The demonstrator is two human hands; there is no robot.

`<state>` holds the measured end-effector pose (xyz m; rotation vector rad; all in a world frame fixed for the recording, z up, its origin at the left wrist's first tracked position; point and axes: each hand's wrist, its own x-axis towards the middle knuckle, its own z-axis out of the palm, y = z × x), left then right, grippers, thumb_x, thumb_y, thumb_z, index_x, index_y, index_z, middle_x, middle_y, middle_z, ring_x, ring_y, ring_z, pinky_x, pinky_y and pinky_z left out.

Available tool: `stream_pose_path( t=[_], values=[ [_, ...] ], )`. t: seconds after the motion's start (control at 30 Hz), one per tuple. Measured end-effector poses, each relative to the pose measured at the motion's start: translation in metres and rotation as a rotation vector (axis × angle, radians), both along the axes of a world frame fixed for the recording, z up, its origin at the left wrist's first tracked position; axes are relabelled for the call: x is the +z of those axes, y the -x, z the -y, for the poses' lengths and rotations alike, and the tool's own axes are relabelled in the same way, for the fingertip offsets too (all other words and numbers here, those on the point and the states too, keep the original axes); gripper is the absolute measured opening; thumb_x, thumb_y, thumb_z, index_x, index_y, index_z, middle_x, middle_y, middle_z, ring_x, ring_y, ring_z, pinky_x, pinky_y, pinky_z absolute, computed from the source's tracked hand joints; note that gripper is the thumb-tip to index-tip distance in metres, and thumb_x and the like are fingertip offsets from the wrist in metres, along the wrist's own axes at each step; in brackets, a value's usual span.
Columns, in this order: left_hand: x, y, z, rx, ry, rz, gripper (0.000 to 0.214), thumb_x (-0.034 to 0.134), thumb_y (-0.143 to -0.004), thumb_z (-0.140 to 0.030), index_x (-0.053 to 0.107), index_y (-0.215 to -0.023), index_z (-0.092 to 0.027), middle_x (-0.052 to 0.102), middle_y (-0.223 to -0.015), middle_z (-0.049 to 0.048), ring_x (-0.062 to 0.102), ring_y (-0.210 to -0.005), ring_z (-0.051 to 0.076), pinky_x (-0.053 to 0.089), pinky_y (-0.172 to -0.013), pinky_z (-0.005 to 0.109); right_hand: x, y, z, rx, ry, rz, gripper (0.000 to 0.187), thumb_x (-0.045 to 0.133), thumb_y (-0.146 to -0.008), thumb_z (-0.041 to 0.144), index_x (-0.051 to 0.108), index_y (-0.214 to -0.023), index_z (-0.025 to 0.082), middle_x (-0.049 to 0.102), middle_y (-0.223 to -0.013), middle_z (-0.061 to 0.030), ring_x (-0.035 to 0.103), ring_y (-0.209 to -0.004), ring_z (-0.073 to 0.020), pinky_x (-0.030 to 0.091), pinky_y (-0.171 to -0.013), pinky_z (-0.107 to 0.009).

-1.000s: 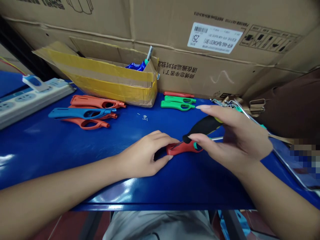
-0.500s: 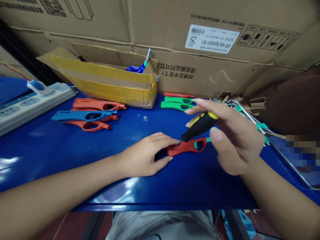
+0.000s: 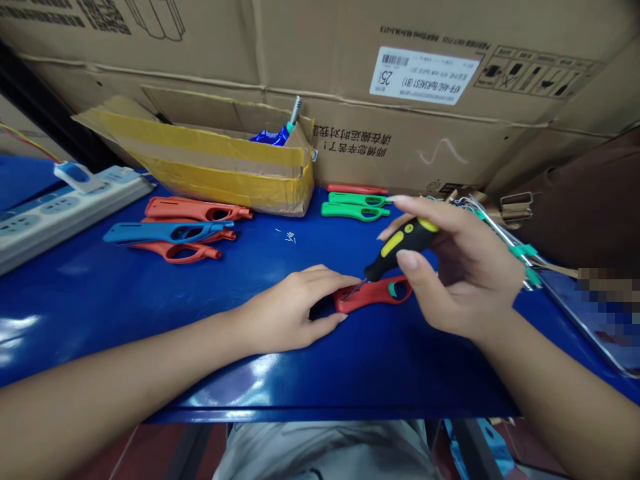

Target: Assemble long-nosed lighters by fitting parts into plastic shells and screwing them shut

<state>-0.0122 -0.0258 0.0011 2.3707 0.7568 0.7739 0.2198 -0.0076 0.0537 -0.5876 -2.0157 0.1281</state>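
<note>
A red lighter [image 3: 373,295] with a green trigger lies flat on the blue table [image 3: 240,393]. My left hand [image 3: 300,307] pinches its left end between thumb and fingers. Above it, my right hand [image 3: 460,267] grips a black and yellow screwdriver [image 3: 400,252] by the handle, held at a slant. The screwdriver's thin shaft points down left, its tip at the left part of the lighter's upper face. The lighter's far right end is hidden behind my right hand.
Red and blue lighter shells [image 3: 170,230] lie at left, near a power strip [image 3: 65,207]. Green shells [image 3: 355,208] lie behind my right hand. A taped cardboard box [image 3: 225,180] stands at the back. Metal rods [image 3: 525,257] with green parts lie at right.
The screwdriver has turned in my right hand, showing more of its yellow inlay. My right thumb has shifted left along the handle. My left hand and the lighter stay in place.
</note>
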Motion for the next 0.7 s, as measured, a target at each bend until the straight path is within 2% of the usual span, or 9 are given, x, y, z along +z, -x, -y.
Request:
stream_pose_path(
  t=[0.13, 0.2, 0.27, 0.33, 0.37, 0.5, 0.57, 0.63, 0.7],
  values=[
    [0.0009, -0.0003, 0.0002, 0.006, 0.011, -0.006, 0.043, 0.068, -0.088, -0.016, 0.06, -0.131, -0.017, 0.072, -0.121, 0.0094, 0.067, -0.109, 0.022, 0.055, -0.098, 0.037, -0.0001, 0.0001, -0.0041, -0.072, -0.214, 0.015, 0.042, 0.075, -0.087, 0.03, 0.067, -0.128, 0.029, 0.074, -0.088, -0.0031, 0.068, -0.072, -0.0226, 0.06, -0.064, -0.038],
    [0.0015, -0.0005, 0.0002, 0.01, 0.016, -0.002, 0.043, 0.068, -0.087, -0.016, 0.061, -0.13, -0.017, 0.073, -0.119, 0.0093, 0.067, -0.108, 0.022, 0.055, -0.097, 0.038, -0.0004, -0.0005, -0.0032, -0.033, -0.185, 0.045, 0.045, 0.066, -0.092, 0.031, 0.061, -0.137, 0.028, 0.074, -0.096, -0.005, 0.07, -0.08, -0.0241, 0.062, -0.068, -0.04],
    [0.002, -0.0004, 0.0001, 0.019, 0.021, -0.007, 0.043, 0.069, -0.087, -0.015, 0.061, -0.129, -0.018, 0.073, -0.117, 0.0089, 0.067, -0.106, 0.022, 0.056, -0.096, 0.038, -0.0022, -0.0007, -0.0015, 0.02, -0.064, 0.073, 0.051, 0.055, -0.097, 0.03, 0.05, -0.148, 0.027, 0.072, -0.113, -0.0081, 0.072, -0.092, -0.0262, 0.064, -0.073, -0.043],
    [0.0025, -0.0002, 0.0001, 0.023, 0.02, -0.008, 0.043, 0.069, -0.087, -0.016, 0.061, -0.129, -0.018, 0.073, -0.115, 0.0088, 0.067, -0.105, 0.022, 0.056, -0.095, 0.038, -0.0044, -0.0004, -0.0009, 0.037, -0.017, 0.077, 0.053, 0.053, -0.098, 0.028, 0.045, -0.151, 0.029, 0.069, -0.126, -0.0087, 0.073, -0.097, -0.0268, 0.064, -0.075, -0.044],
    [0.0027, -0.0001, 0.0001, 0.022, 0.02, -0.01, 0.043, 0.069, -0.087, -0.016, 0.061, -0.129, -0.019, 0.073, -0.115, 0.0089, 0.067, -0.105, 0.022, 0.056, -0.094, 0.038, -0.0052, 0.0, -0.0012, 0.032, -0.048, 0.068, 0.053, 0.056, -0.097, 0.028, 0.047, -0.149, 0.03, 0.069, -0.126, -0.0077, 0.073, -0.094, -0.0261, 0.065, -0.075, -0.043],
    [0.003, 0.0, -0.0002, 0.012, 0.019, -0.015, 0.043, 0.068, -0.088, -0.017, 0.061, -0.13, -0.018, 0.073, -0.116, 0.009, 0.067, -0.105, 0.022, 0.056, -0.094, 0.037, -0.0058, 0.0003, -0.0038, -0.011, -0.242, 0.051, 0.057, 0.076, -0.087, 0.03, 0.057, -0.14, 0.03, 0.077, -0.105, -0.0023, 0.074, -0.079, -0.0222, 0.064, -0.067, -0.035],
    [0.0028, -0.0001, -0.0004, 0.002, 0.011, -0.011, 0.044, 0.069, -0.088, -0.015, 0.06, -0.131, -0.017, 0.073, -0.117, 0.0092, 0.067, -0.106, 0.022, 0.055, -0.095, 0.037, -0.006, 0.0001, -0.0033, 0.019, -0.183, 0.068, 0.059, 0.071, -0.091, 0.032, 0.051, -0.146, 0.03, 0.075, -0.114, -0.0042, 0.074, -0.084, -0.0226, 0.064, -0.066, -0.036],
    [0.0027, -0.0002, -0.0005, -0.003, 0.006, -0.007, 0.044, 0.069, -0.087, -0.014, 0.06, -0.13, -0.017, 0.072, -0.118, 0.0092, 0.067, -0.107, 0.022, 0.055, -0.097, 0.037, -0.0069, 0.0001, -0.0018, 0.061, -0.052, 0.078, 0.059, 0.058, -0.098, 0.03, 0.041, -0.154, 0.03, 0.068, -0.131, -0.0075, 0.074, -0.095, -0.0243, 0.065, -0.068, -0.038],
    [0.0031, -0.0003, -0.0005, 0.003, 0.01, -0.01, 0.043, 0.068, -0.087, -0.014, 0.061, -0.129, -0.018, 0.073, -0.118, 0.0089, 0.067, -0.107, 0.022, 0.055, -0.096, 0.038, -0.0073, 0.0003, -0.0008, 0.066, -0.012, 0.064, 0.058, 0.056, -0.099, 0.027, 0.041, -0.154, 0.03, 0.065, -0.136, -0.0083, 0.073, -0.097, -0.0247, 0.064, -0.066, -0.038]
  ],
)
